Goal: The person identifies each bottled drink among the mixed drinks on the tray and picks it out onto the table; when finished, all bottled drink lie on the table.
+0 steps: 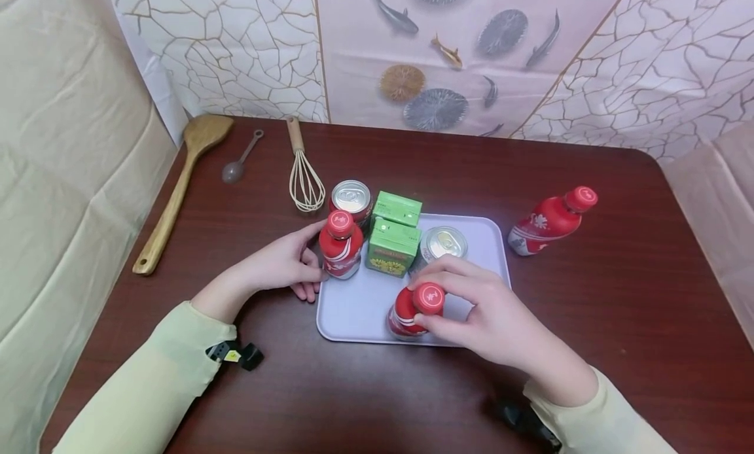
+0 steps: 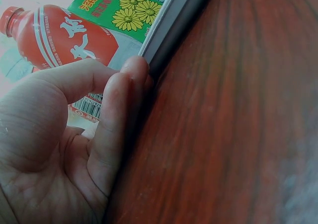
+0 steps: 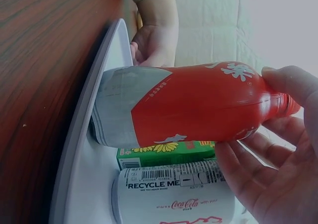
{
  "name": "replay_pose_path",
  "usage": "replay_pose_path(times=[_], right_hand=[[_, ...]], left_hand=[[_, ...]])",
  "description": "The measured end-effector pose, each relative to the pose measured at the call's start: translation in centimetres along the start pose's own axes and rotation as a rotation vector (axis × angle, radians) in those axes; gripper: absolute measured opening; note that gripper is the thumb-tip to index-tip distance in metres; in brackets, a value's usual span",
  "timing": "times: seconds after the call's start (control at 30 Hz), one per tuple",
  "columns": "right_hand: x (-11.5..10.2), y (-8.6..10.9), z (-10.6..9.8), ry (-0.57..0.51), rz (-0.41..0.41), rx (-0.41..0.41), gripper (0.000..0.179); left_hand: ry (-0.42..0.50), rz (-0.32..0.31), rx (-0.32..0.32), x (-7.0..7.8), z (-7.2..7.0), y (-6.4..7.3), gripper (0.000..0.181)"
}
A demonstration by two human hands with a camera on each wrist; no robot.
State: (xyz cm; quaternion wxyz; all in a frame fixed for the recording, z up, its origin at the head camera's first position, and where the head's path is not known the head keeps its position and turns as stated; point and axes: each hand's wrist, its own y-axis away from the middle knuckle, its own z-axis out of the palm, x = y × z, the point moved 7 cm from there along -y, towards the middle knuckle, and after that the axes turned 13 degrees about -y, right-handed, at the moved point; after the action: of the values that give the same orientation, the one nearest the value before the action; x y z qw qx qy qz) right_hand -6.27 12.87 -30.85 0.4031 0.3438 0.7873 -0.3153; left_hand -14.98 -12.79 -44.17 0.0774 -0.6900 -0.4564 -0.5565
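Observation:
In the head view my right hand (image 1: pixel 480 303) grips a red-capped drink bottle (image 1: pixel 404 314) around its neck and shoulder. That bottle stands at the front edge of the pale lilac tray (image 1: pixel 353 316); the right wrist view shows its grey base just inside the rim. My left hand (image 1: pixel 288 261) is at the tray's left edge, thumb and fingertips pinching the rim. Right beside it stands another red bottle (image 1: pixel 341 251). Two green drink cartons (image 1: pixel 393 244), a silver Coca-Cola can (image 3: pixel 174 194) and a dark red can (image 1: pixel 351 202) stand around the bottles.
A third red bottle (image 1: pixel 550 222) stands on the dark wooden table (image 1: pixel 618 297), right of the tray. Along the back left lie a wooden spatula (image 1: pixel 173 205), a grey measuring spoon (image 1: pixel 234 171) and a whisk (image 1: pixel 305 179). Patterned cloth walls border the table.

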Motion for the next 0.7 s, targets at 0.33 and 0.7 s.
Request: replay_pose_path(times=[0.33, 0.7], right_hand=[[0.2, 0.8, -0.9, -0.009, 0.0, 0.025, 0.045], [0.6, 1.5, -1.9, 0.0, 0.019, 0.068, 0.051]], left_hand=[[0.002, 0.007, -0.002, 0.1, 0.0, -0.1, 0.103], [0.001, 0.003, -0.004, 0.1, 0.1, 0.0, 0.102]])
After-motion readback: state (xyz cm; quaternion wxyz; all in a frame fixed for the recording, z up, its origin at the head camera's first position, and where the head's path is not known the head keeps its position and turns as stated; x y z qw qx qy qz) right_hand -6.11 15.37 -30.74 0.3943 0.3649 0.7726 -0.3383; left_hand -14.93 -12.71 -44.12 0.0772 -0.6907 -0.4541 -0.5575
